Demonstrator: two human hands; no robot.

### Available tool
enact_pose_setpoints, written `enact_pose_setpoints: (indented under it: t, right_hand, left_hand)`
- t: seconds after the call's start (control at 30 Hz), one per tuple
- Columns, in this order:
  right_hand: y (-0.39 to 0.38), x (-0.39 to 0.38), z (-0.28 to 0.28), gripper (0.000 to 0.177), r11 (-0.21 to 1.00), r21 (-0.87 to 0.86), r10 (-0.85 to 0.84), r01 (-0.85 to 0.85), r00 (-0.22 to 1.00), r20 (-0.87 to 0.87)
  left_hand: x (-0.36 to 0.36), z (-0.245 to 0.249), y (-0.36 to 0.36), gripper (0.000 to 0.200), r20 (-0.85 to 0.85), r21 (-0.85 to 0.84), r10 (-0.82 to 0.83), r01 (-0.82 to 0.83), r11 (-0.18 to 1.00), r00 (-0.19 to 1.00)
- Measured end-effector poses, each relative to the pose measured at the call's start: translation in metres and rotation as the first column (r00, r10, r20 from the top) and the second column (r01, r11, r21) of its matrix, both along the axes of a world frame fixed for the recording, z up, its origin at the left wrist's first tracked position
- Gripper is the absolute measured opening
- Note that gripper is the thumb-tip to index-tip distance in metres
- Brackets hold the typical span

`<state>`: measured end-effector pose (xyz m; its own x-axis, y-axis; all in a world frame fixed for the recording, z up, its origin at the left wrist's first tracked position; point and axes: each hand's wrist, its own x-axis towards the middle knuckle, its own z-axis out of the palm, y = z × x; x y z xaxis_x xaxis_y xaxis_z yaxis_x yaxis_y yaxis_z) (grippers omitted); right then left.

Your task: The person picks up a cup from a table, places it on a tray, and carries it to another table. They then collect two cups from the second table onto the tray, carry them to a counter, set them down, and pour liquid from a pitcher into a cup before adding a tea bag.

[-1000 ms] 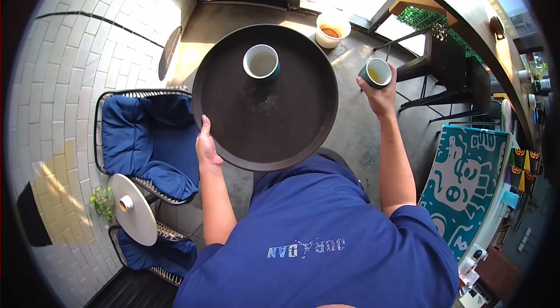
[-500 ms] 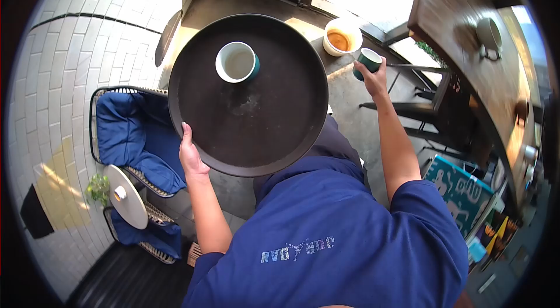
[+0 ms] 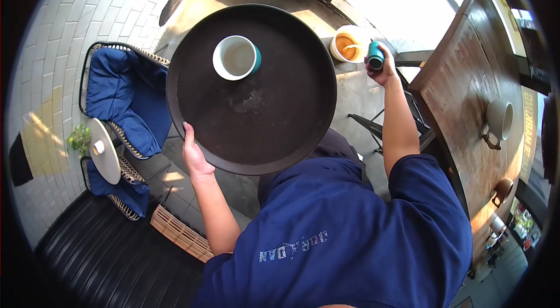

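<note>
My left hand (image 3: 196, 153) is closed on the near-left rim of a round, dark brown serving tray (image 3: 262, 127). Toward the tray's far left stands a cup (image 3: 236, 58), white inside and teal outside, with a little residue at its bottom. My right hand (image 3: 385, 66) grips a small teal cup (image 3: 377, 51), tipped away from me so that its dark round end faces the camera. Just left of that cup is a white bucket (image 3: 335, 51) holding orange-brown liquid. A pale streak shows over the liquid, as if poured from the cup.
On the right is a wooden counter (image 3: 455, 74) with a pale mug (image 3: 497, 120) and a brown cup (image 3: 502, 190). Blue-cushioned chairs (image 3: 125, 98) and a small round table (image 3: 105, 156) stand left, by a white brick wall (image 3: 87, 10). A slatted wooden piece (image 3: 181, 232) lies below.
The small teal cup has gone from roughly upright to tipped toward the bucket, and the pale streak has appeared. The tray stays held while the view has turned and shifted.
</note>
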<state>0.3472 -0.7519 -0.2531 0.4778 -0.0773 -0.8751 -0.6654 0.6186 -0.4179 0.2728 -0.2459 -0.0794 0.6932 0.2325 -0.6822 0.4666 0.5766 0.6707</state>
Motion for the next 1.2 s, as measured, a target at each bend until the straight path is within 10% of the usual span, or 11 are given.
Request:
enact_pose_setpoints:
  t: [0.27, 0.53, 0.7, 1.0, 1.13, 1.2]
  right_hand:
    - [-0.014, 0.006, -0.022, 0.059, 0.916, 0.357, -0.265, 0.182, 0.944, 0.198]
    - [0.069, -0.029, -0.002, 0.062, 0.769, -0.398, -0.297, 0.5, 0.832, 0.469]
    - [0.141, -0.09, 0.056, 0.063, 0.663, -0.64, 0.292, 0.389, 0.652, 0.7]
    - [0.245, -0.126, 0.181, 0.085, 0.677, -0.681, 0.653, 0.279, 0.198, 0.731]
    - [0.306, -0.118, 0.221, 0.073, 0.744, -0.667, 0.667, -0.023, 0.065, 0.742]
    - [0.327, -0.114, 0.225, 0.068, 0.594, -0.792, 0.8, -0.14, 0.003, 0.6]
  left_hand:
    - [-0.028, -0.008, 0.011, 0.053, -0.027, 0.027, 0.061, -0.06, 0.998, 0.998]
    - [-0.058, -0.018, 0.027, 0.054, -0.022, 0.024, 0.114, -0.114, 0.993, 0.993]
    - [-0.077, -0.021, 0.047, 0.054, -0.022, 0.01, 0.145, -0.144, 0.989, 0.989]
    - [-0.107, -0.016, 0.075, 0.054, 0.002, 0.057, 0.241, -0.241, 0.969, 0.971]
    - [-0.112, -0.016, 0.079, 0.056, 0.069, -0.005, 0.245, -0.245, 0.969, 0.967]
    - [-0.116, -0.011, 0.074, 0.056, 0.054, 0.018, 0.25, -0.251, 0.968, 0.967]
